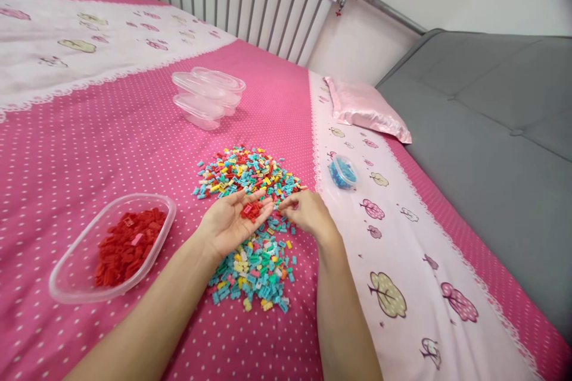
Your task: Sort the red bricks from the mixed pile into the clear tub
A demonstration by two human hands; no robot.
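Observation:
My left hand [230, 223] is palm up over the pile, cupping several small red toy bricks [251, 211] near its fingers. Beside its fingertips, my right hand [306, 212] reaches down to the bricks with thumb and fingers pinched together; whatever is between them is too small to make out. Under and around both hands lies a mixed pile of toy bricks [257, 271] in blue, yellow, red, green and white. Left of my forearm stands a clear plastic container [74, 262] with red bricks [129, 244] and a pink one inside.
A small clear tub [343, 171] of blue bricks sits to the right. Several clear containers [208, 95] are grouped farther back. A pink pillow [366, 110] rests against the grey headboard [482, 113]. Pink dotted bedding [147, 155] covers the bed.

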